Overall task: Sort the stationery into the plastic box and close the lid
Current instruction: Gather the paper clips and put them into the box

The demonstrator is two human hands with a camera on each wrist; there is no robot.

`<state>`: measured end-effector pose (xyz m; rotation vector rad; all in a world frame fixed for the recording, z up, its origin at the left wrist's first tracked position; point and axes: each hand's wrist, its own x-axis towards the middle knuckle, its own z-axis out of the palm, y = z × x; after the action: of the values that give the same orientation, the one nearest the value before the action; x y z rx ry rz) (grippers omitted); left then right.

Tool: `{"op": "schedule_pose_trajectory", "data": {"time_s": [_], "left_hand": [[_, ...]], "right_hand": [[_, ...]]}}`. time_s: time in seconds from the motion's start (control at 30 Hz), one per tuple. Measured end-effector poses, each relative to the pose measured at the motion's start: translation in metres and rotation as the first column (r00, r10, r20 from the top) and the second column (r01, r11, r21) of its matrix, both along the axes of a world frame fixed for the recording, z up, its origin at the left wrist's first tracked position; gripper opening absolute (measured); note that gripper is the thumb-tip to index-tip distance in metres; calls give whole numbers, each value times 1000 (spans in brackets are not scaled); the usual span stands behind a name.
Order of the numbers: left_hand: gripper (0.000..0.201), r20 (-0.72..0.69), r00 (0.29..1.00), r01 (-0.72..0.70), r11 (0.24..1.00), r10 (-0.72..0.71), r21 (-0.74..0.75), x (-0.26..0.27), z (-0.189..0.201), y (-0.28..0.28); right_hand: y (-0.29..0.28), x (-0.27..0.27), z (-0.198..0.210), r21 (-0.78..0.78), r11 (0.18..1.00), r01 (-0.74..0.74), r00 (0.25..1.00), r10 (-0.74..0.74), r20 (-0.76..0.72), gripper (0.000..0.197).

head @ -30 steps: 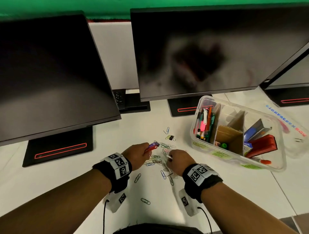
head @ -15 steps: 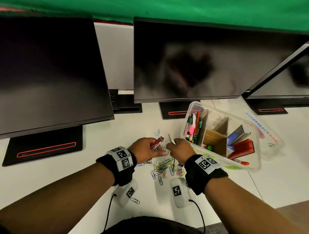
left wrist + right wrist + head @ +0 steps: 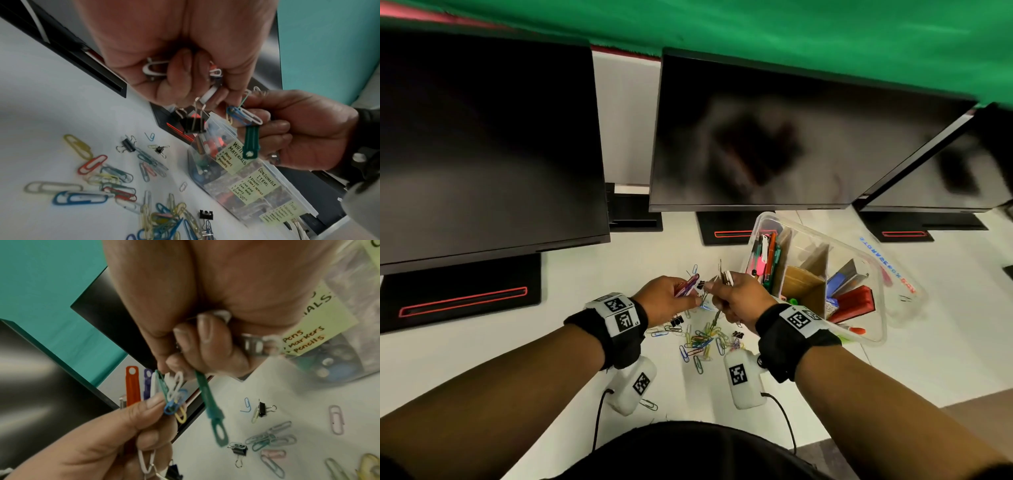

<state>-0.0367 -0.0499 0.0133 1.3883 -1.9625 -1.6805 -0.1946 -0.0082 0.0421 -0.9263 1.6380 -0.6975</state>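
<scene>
Both fists full of clips: my right hand, gripping a green plastic strip that hangs downward, sits nearer the clear plastic box on its right than my left hand.

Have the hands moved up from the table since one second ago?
Yes. Both hands have risen off the paper clips, which lie below them now.

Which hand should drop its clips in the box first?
Probably the right hand. It hovers right beside the plastic box, gripping a green strip and clips. The left hand, also gripping clips, is farther from the box, with the right hand between.
</scene>
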Motion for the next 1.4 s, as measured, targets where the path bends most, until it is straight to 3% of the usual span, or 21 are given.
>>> {"op": "schedule_pose_trajectory", "data": {"time_s": [0.2, 0.33, 0.4, 0.5, 0.7, 0.8, 0.97, 1.2, 1.4], "left_hand": [[26, 7, 998, -62, 997, 62, -51, 2, -2, 3], [23, 42, 995, -93, 994, 95, -50, 2, -6, 2], [29, 36, 995, -88, 995, 90, -54, 0, -6, 3], [30, 50, 997, -64, 996, 67, -58, -6, -8, 7], [8, 89, 996, 18, 995, -9, -102, -19, -16, 11], [12, 91, 996, 30, 995, -21, -92, -19, -18, 8], [17, 65, 998, 2, 996, 4, -91, -19, -22, 5], [19, 67, 998, -7, 997, 12, -76, -19, -26, 3], [13, 32, 999, -40, 999, 41, -13, -17, -27, 2]], "right_hand": [[-4, -1, -8, -15, 1000, -9, 982, 6, -188, 32], [-5, -2, -5, 52, 991, -124, 892, 134, -431, 33], [-6, -2, -5, 76, 987, -140, 869, 159, -468, 31], [-4, -2, -7, 39, 989, -142, 883, 144, -447, 34], [-1, -7, -5, 20, 981, -192, 879, 181, -440, 36], [-2, -13, -4, 32, 988, -154, 879, 152, -452, 34], [-2, -13, -1, 135, 988, -71, 958, 105, -265, 32], [-1, -3, 1, 216, 976, -24, 990, 53, -131, 26], [0, 1, -3, 180, 984, -2, 996, 18, -85, 20]]}}
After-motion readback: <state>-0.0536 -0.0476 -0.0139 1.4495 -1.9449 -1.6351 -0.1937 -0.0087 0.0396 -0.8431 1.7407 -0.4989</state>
